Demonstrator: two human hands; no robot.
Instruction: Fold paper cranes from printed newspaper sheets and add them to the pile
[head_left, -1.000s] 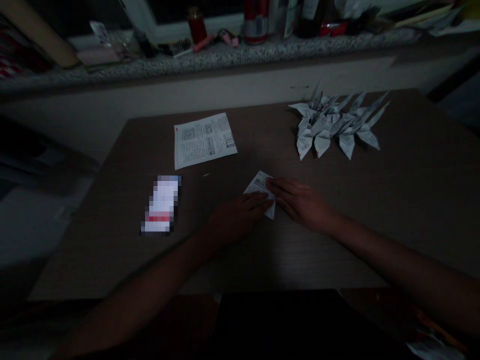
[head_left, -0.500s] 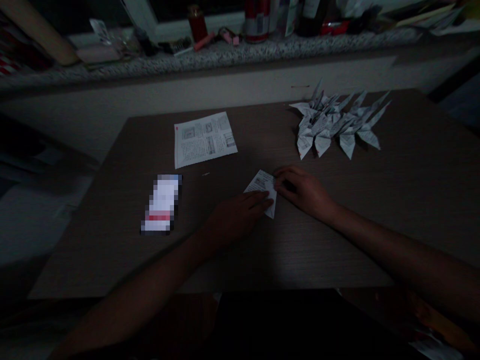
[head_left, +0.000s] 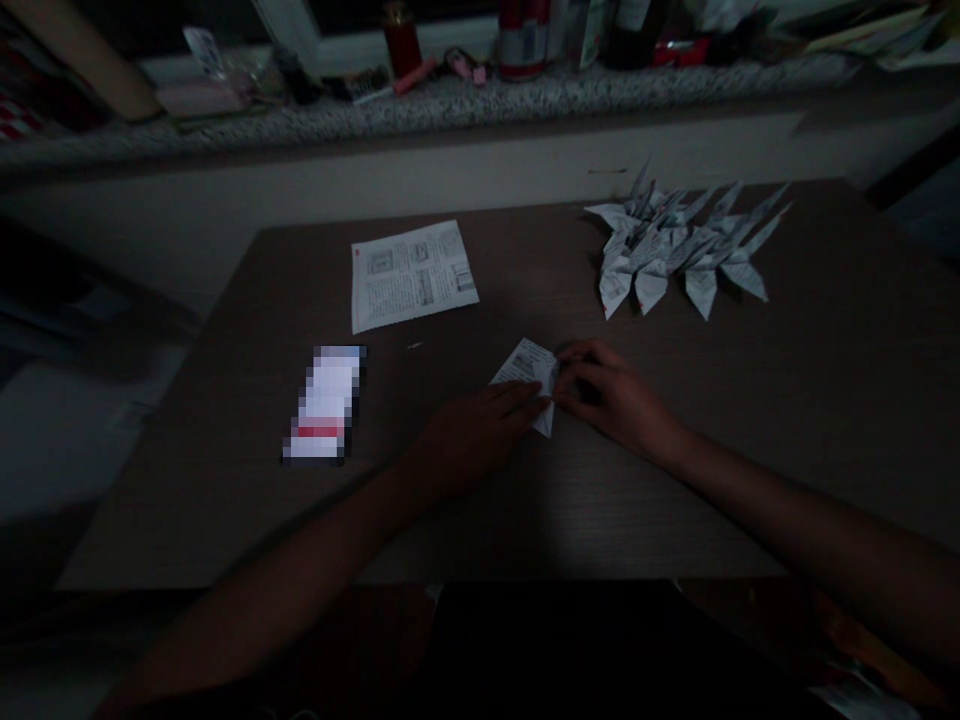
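Note:
A small folded piece of printed paper (head_left: 529, 360) lies on the table in front of me. My left hand (head_left: 480, 425) rests flat across its lower part, fingers stretched out over it. At the paper's right edge is my right hand (head_left: 611, 400), its thumb and fingers curled in and closed on that edge. The left fingers cover part of the paper, so its full outline is hidden. Beyond my right hand stands a cluster of several folded paper cranes (head_left: 690, 250) made from similar printed paper.
A flat printed sheet (head_left: 412, 275) lies at the back left of the wooden table (head_left: 247, 520). Nearer sits a phone (head_left: 324, 405) with its screen lit and blurred. Behind the table, a granite windowsill (head_left: 330, 125) carries bottles, a can and small items.
My right hand has shifted slightly down along the paper's right edge, and that edge now looks a little raised. The left hand stays on the paper. The camera view has shifted slightly.

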